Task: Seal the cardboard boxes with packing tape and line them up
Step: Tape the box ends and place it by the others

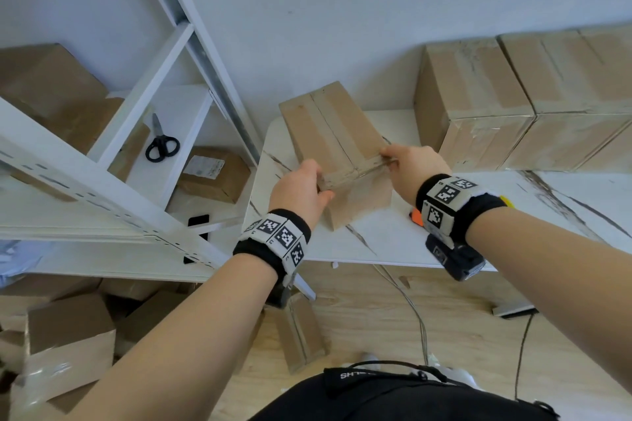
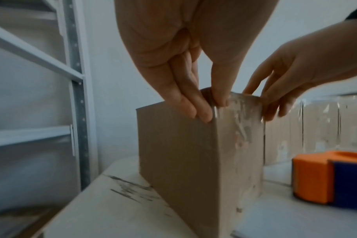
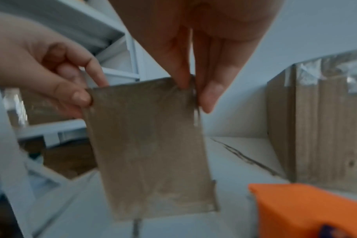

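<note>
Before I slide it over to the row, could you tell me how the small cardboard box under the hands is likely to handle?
The small cardboard box probably stays stiff, as its flat faces hold square under the left hand and right hand. Glossy tape may feel slippery. Standing tall on the table, it might tip if pushed high.

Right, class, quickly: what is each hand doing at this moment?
Left hand: pinches the near left top corner of the box.
Right hand: pinches the box's near right top corner.

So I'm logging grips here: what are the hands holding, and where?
Both hold the small brown cardboard box: left hand pinches its near top-left corner, right hand its near top-right corner.
</note>
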